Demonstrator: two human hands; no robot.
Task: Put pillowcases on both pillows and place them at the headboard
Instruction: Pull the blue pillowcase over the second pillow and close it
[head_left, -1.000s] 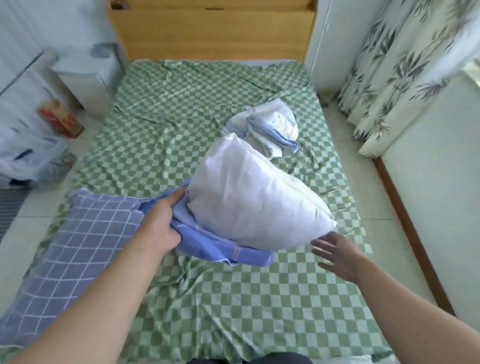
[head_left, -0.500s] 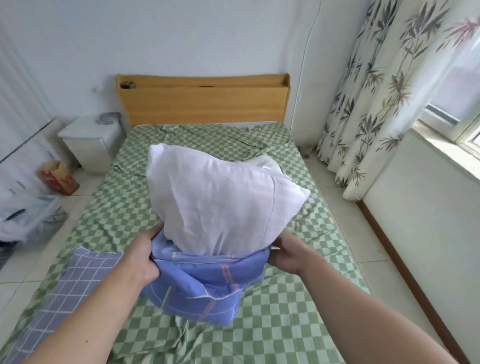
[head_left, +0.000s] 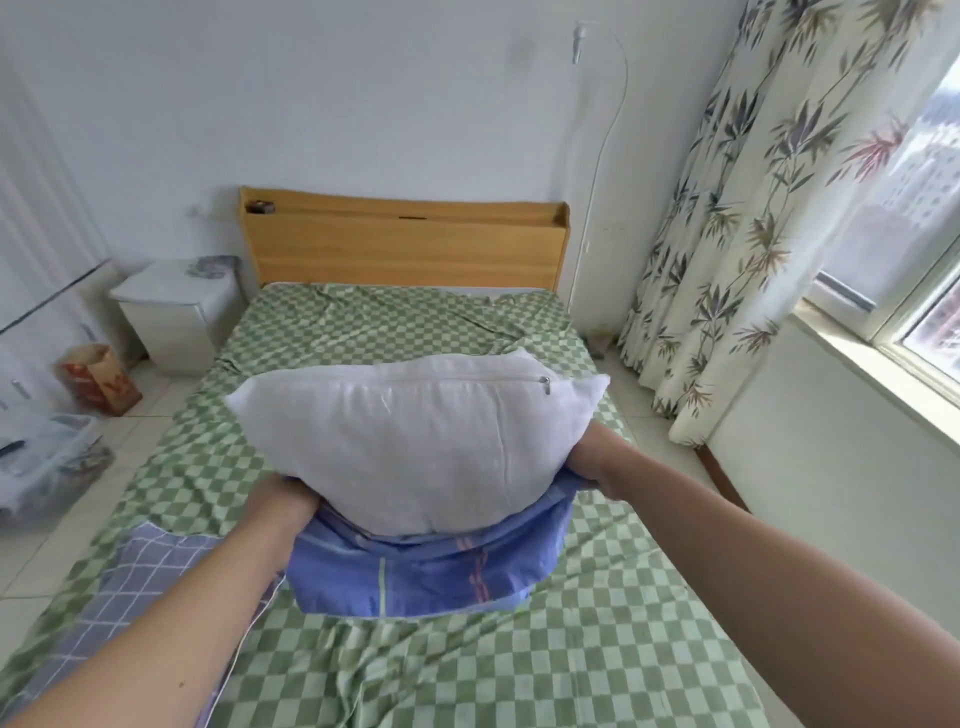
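A: White pillow (head_left: 415, 441), zip seam uppermost, stands on end above the middle of the bed (head_left: 597, 649); its lower end sits inside the mouth of a blue striped pillowcase (head_left: 431, 571). Where are the hands?

B: The left hand (head_left: 283, 501) grips the left edge of the case opening, and the right hand (head_left: 597, 457) grips the right edge. On both, the fingers are curled into the cloth and largely hidden behind the pillow, so only the backs of the hands and the wrists show.

A: How far along is the task?

B: By judgement, early. Most of this pillow is bare, and the wooden headboard (head_left: 405, 244) has nothing lying against it. A second pillow is not visible from here. A grid-patterned blue cloth (head_left: 140, 597) lies at the near left corner of the bed; whether it is the other case cannot be told.

A: What could go wrong?

B: Three risks, all judged. The bulging upper corners are wider than the gathered opening, so pulling upward unevenly could jam one corner and twist the filling. A slack hold on either edge could let the case slide back off the lower end. The zip pull (head_left: 546, 385) near the upper right could snag the fabric as it passes.
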